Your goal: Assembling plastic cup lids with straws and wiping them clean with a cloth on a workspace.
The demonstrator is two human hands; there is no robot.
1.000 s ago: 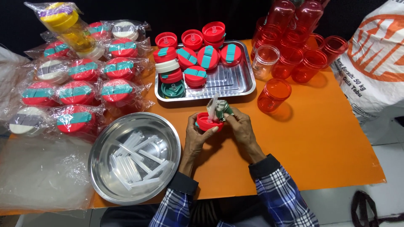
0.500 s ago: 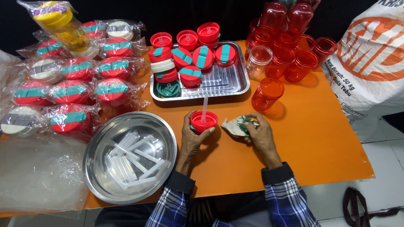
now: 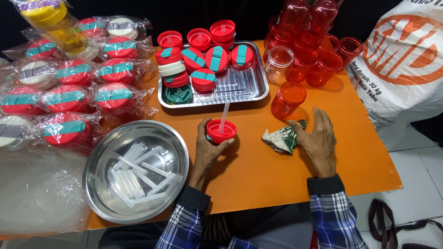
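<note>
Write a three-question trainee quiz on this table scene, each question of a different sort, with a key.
1. True or false: the left hand holds a red lid with a white straw standing in it.
2. What lies under the right hand's fingertips?
A. a folded green and white cloth
B. a clear cup
C. a spoon
3. Fill in: the loose white straws lie in the round steel ____.

Key
1. True
2. A, the cloth
3. Bowl
</note>
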